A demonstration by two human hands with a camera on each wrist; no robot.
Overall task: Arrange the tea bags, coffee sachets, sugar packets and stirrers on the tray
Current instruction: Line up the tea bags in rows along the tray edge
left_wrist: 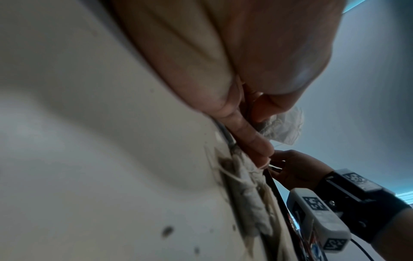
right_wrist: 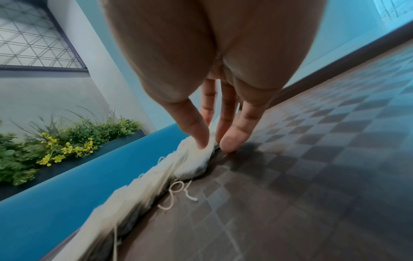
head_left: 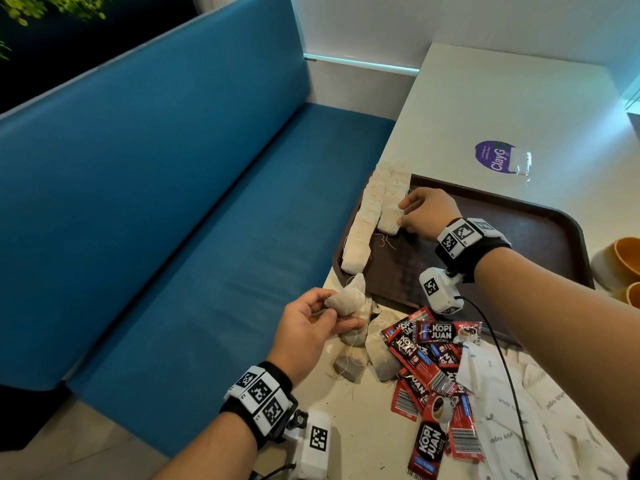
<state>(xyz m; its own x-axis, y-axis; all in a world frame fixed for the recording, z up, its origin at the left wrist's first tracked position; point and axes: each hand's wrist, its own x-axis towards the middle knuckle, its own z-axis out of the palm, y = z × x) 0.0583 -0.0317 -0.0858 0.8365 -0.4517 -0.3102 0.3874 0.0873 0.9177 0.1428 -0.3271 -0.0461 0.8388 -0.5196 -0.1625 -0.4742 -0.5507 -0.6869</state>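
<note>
A brown tray [head_left: 519,237] lies on the white table. Two rows of tea bags [head_left: 367,216] stand along its left rim. My right hand [head_left: 401,213] rests its straight fingertips [right_wrist: 230,143] and thumb against the near end bag [right_wrist: 194,164] of the inner row. My left hand [head_left: 332,306] hovers at the tray's near left corner and grips a tea bag [head_left: 348,299], which also shows past the fingers [left_wrist: 283,127]. Loose tea bags [head_left: 363,358] lie below it. Red and black coffee sachets [head_left: 433,358] and white sugar packets [head_left: 519,410] are heaped near me. I see no stirrers.
A blue bench [head_left: 173,202] runs along the table's left edge, right beside the tray. Orange cups [head_left: 620,261] stand at the right of the tray. A purple sticker [head_left: 493,157] and a clear wrapper [head_left: 521,162] lie behind the tray.
</note>
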